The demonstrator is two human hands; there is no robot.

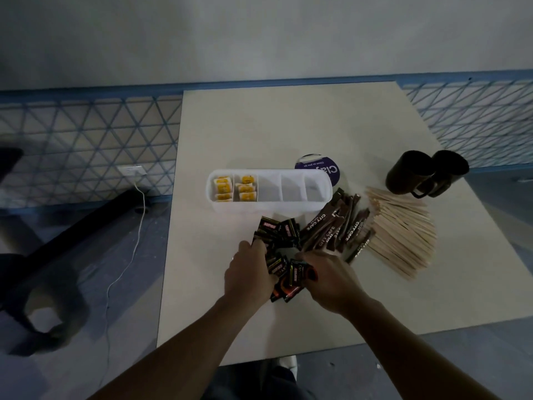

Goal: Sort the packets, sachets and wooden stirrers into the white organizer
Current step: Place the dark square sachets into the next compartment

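My left hand [248, 272] and right hand [331, 281] are both on the heap of black packets [278, 229] at the near middle of the counter [230, 134], each grip curled round some. Just beyond stands the white organizer [268, 207], with yellow packets [223, 184] in its two left compartments. To the right lie brown sachets [331, 226] and wooden stirrers [403, 235].

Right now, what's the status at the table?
Left hand, right hand gripping black packets. White organizer: yellow sachets in two left compartments. Brown sachets, wooden stirrers unsorted; nothing blocking.
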